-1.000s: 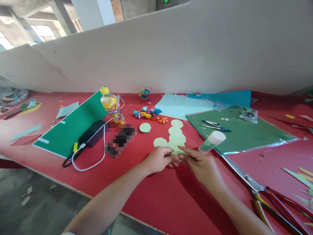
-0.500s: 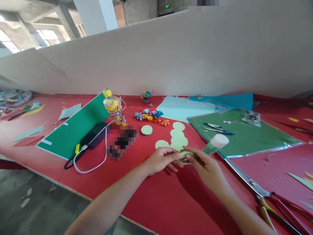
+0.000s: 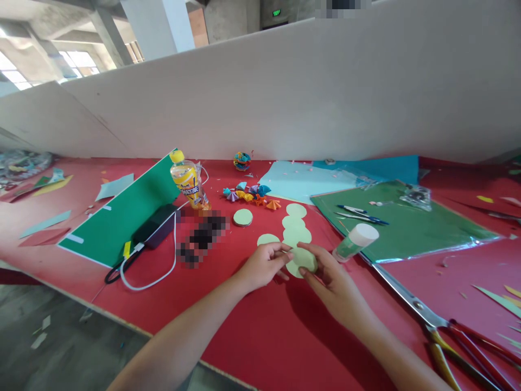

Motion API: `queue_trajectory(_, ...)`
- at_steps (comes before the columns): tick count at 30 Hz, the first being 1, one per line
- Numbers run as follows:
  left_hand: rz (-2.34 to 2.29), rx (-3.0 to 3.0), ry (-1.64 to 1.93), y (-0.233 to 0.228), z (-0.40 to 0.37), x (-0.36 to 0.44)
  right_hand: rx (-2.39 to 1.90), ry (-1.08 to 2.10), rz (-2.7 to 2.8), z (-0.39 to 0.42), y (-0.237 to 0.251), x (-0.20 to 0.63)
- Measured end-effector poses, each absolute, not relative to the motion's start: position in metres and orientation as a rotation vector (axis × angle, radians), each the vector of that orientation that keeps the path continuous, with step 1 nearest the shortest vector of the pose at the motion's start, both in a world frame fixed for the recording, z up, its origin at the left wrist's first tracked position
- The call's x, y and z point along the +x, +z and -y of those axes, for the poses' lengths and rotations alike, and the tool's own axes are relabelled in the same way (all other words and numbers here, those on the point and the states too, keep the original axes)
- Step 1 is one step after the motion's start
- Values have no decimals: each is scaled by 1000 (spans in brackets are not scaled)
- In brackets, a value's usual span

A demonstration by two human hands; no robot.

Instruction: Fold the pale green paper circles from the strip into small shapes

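The left hand (image 3: 266, 264) and the right hand (image 3: 331, 279) meet over the red table (image 3: 252, 326), both pinched on one pale green paper circle (image 3: 302, 262), the left fingertips at its near-left edge, the right thumb and fingers along its right side. That circle sits just in front of a row of other green circles (image 3: 296, 228), and a glue stick (image 3: 355, 241) lies just to its right. I judge the thin paper could crease or tear if the two grips pull against each other, and a careless right wrist could knock the glue stick rolling toward the scissors (image 3: 423, 317) further right
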State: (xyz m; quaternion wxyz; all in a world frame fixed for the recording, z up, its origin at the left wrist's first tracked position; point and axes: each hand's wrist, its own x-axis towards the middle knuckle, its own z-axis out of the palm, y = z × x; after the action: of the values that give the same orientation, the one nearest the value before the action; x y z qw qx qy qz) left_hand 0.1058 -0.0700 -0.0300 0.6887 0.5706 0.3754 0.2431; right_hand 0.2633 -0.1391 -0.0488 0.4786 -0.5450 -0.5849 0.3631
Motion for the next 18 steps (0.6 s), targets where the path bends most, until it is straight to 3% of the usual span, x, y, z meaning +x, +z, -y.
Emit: queue_trajectory(18,-843,1201,602,-22,72,109,-1280,369,1853,139,-49,273)
